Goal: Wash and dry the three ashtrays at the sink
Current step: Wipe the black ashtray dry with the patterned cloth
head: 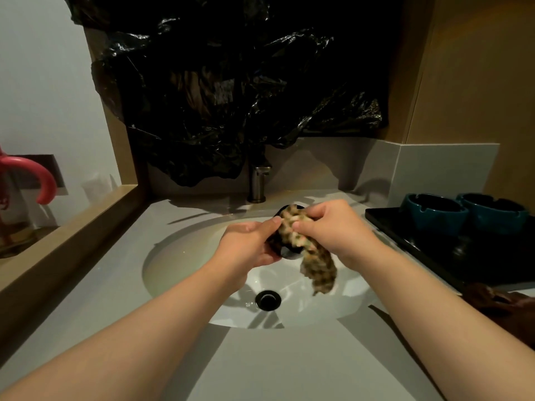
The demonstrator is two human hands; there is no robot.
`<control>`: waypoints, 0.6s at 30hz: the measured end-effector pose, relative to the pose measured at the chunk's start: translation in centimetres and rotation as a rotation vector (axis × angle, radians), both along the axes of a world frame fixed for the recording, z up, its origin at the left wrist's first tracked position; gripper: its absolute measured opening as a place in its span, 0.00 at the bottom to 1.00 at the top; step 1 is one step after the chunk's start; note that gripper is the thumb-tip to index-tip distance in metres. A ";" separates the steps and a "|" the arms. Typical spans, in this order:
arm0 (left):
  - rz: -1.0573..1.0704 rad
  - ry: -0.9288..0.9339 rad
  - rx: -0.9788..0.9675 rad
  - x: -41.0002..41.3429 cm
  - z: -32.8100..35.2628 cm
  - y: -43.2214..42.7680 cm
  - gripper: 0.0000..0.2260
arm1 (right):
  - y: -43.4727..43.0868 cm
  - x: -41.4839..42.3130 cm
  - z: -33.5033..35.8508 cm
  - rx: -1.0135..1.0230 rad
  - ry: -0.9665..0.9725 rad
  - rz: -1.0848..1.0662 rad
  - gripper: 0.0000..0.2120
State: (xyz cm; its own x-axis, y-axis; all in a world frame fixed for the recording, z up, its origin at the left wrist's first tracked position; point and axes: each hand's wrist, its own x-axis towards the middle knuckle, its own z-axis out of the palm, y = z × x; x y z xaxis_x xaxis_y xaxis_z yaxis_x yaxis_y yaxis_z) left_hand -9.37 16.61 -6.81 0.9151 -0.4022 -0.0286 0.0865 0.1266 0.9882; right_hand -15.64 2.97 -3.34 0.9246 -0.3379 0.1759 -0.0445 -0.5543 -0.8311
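Left hand holds, seemingly, an ashtray; right hand pinches cloth.

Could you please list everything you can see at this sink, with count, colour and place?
dark ashtray: 1, dark, held over the basin, partly wrapped in cloth
patterned cloth: 1, brown and cream, on that ashtray, its end hanging
teal ashtrays: 2, teal, side by side on the tray
tray: 1, black, right of the basin
basin: 1, white, centre
drain: 1, black, basin bottom
faucet: 1, metal, behind the basin
plastic sheet: 1, black, above the faucet
pink hook: 1, far left
left hand: holds the dark ashtray
right hand: fingers pinch the cloth
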 end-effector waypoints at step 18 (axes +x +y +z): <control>0.066 -0.010 0.347 1.5 0.1 1.3 0.13 | -1.2 -0.4 0.1 -0.562 0.078 0.209 0.23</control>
